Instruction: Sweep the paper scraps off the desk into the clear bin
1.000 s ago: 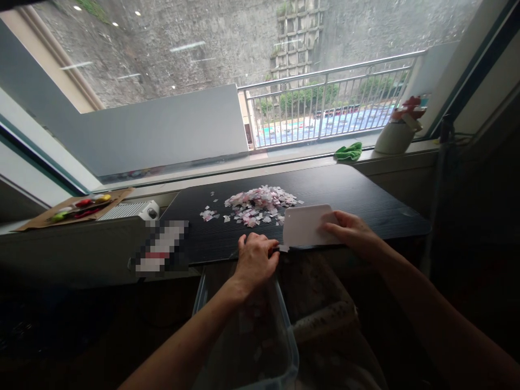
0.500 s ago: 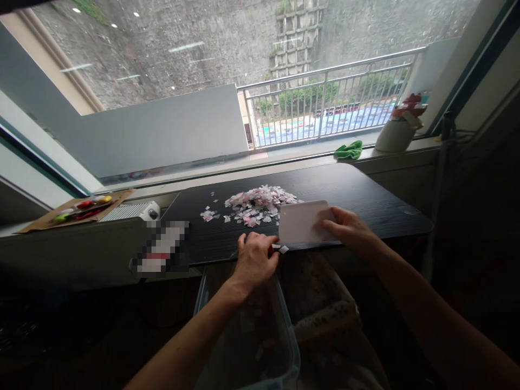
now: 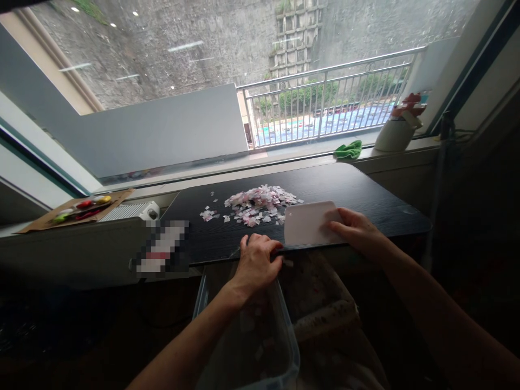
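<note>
Beyond and left of the right grip [image 3: 358, 229], tight on white scraper [image 3: 305, 223]: paper scraps [image 3: 260, 201].

Table [image 3: 357, 189], black, grained | paper bits [image 3: 260, 200], white and pink, 1 loose heap | smaller scatter [image 3: 209, 215], left of heap

A wide window [image 3: 239, 70] faces a metal railing [image 3: 324, 97] and grey wall [image 3: 227, 32].

Left fingers [image 3: 255, 239] bend loosely while right fingers [image 3: 348, 218] pinch.
</note>
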Action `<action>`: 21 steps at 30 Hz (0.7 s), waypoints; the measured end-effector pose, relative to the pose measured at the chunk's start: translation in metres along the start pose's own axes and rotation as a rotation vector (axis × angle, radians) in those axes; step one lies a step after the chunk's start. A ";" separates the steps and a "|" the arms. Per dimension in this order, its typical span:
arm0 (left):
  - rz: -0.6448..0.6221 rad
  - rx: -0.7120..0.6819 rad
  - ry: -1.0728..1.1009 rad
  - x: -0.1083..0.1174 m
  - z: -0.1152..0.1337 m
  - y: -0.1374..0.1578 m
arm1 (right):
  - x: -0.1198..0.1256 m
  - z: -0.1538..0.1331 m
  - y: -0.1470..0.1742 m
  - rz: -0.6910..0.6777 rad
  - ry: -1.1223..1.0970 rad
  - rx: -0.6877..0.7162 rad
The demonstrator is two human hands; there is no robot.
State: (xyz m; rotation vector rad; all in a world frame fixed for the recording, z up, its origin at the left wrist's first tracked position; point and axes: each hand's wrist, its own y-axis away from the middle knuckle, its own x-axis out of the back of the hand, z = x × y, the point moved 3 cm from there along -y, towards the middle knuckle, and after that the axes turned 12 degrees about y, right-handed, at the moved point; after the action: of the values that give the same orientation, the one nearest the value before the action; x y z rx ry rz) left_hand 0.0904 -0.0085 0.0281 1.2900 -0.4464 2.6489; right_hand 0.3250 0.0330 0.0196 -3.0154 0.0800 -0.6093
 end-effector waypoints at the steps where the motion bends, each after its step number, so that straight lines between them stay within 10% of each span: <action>1: 0.015 0.001 -0.005 0.001 -0.002 0.000 | 0.000 -0.001 0.001 -0.007 0.000 -0.005; 11: 0.094 -0.047 -0.043 0.007 -0.024 -0.035 | 0.032 0.011 -0.009 0.279 0.008 0.012; 21: 0.199 -0.181 -0.066 -0.007 -0.034 -0.031 | 0.018 0.012 -0.007 0.177 0.023 0.034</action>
State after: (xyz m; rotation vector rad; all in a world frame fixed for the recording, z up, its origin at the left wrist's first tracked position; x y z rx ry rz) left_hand 0.0777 0.0316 0.0086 1.3428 -0.8442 2.6509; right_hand 0.3466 0.0399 0.0165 -2.9262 0.3301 -0.6214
